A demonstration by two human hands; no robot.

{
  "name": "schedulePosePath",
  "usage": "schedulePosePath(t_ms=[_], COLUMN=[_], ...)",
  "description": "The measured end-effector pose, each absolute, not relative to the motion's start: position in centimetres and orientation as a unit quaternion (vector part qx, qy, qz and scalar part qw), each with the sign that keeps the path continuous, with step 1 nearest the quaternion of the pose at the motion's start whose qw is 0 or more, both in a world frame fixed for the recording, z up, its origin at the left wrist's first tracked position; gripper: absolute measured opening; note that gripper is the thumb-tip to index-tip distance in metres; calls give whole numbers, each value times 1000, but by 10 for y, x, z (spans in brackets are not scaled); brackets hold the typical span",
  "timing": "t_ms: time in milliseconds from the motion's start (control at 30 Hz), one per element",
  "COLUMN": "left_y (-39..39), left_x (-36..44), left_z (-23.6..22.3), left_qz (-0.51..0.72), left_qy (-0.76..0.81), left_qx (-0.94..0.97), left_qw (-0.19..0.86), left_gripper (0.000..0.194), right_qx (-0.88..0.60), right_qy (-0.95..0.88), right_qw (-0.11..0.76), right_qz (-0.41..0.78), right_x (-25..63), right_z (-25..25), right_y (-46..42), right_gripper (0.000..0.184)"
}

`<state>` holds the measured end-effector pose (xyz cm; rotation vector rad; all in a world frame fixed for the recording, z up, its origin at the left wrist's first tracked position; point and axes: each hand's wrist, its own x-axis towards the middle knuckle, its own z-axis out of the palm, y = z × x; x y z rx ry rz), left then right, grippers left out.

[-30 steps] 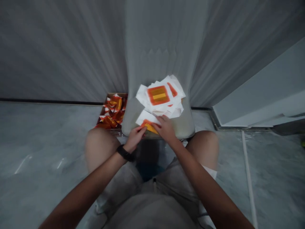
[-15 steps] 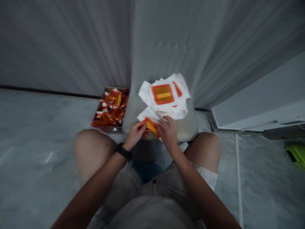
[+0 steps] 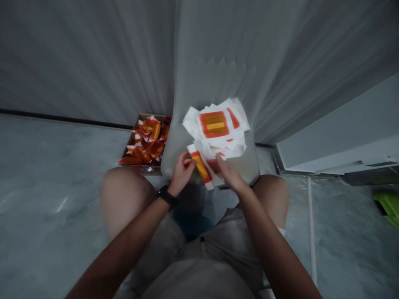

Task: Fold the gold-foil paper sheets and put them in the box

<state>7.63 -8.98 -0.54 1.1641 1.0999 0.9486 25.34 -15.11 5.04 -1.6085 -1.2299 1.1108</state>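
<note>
Orange, yellow and white, a narrow folded paper strip (image 3: 201, 167) slants between the person's two hands, over the front edge of the seat, low in the middle of the frame. The left hand (image 3: 182, 172) has thumb and forefinger brought together at the strip's left edge, with a small gap enclosed behind their tips. The right hand (image 3: 229, 172) lies flatter, its fingers reaching over white paper with a dull red patch (image 3: 214, 166) just beside the strip; from here I cannot tell how firmly it holds, nor whether that paper is joined to the strip.

Just above the hands, near the middle of the frame, sits a loose, overlapping pile of white paper sheets (image 3: 190, 120); the top one shows an orange square with yellow bands (image 3: 214, 124). All this rests on a smooth grey seat with rounded front corners (image 3: 174, 145).

A black wristband (image 3: 167, 197) circles the left wrist. Left of the seat stands an open brown box (image 3: 134, 132), filled with crumpled orange-and-white pieces (image 3: 149, 137). The person's bare knees (image 3: 126, 187) flank the seat front. Grey pleated curtain (image 3: 87, 62) fills the upper left, and a bright green object (image 3: 389, 205) shows at the far right.
</note>
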Motion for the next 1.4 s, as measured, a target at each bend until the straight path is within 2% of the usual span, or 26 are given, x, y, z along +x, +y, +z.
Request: schedulePosePath(t_ms=[167, 300, 433, 500, 600, 700, 767, 867, 933, 1067, 1167, 1233, 1333, 1400], left_y=[-77, -64, -56, -53, -47, -43, -44, -50, -54, -52, -41, -32, -20, -16], left_x=[74, 68, 59, 52, 36, 18, 10, 5, 6, 6, -3, -10, -13, -10], left_z=[-9, -12, -7, -3, 2, 4, 7, 13, 15, 12, 10, 12, 13, 10], left_qz=[406, 422, 400, 391, 374, 374, 408, 409, 348, 240, 186, 153, 152, 175], left_qy=[465, 438, 391, 391, 439, 512, 542, 499, 417, 299, 268, 246, 240, 239], left_qx=[513, 582, 633, 667, 685, 656, 654, 734, 817, 895, 917, 929, 928, 920], left_qw=[597, 540, 535, 500, 445, 409, 336, 211, 197, 230, 229, 229, 240, 258], left_gripper=[57, 30, 26, 21, 19, 32, 37, 36, 33, 38, 42, 50, 59, 61], right_qx=[-628, -626, -612, -608, -609, -623, -640, -657, -660, -636, -633, -690, -775, -792], right_qy=[-525, -513, -535, -562, -623, -690, -713, -726, -729, -743, -721, -651, -538, -501], right_qw=[417, 475, 489, 479, 429, 327, 260, 192, 174, 198, 265, 308, 326, 332], right_qz=[395, 346, 315, 291, 239, 169, 119, 63, 47, 68, 95, 76, 63, 108], right_x=[236, 211, 195, 191, 187, 180, 174, 167, 165, 170, 182, 192, 208, 218], right_z=[39, 22, 12, 9, 5, 2, 1, 1, 1, 0, -2, -3, -4, -4], right_y=[-154, -156, -154, -151, -144, -138, -137, -139, -141, -141, -140, -138, -132, -124], right_gripper=[60, 57, 54, 51, 46, 41, 37, 34, 35, 32, 31, 34, 39, 38])
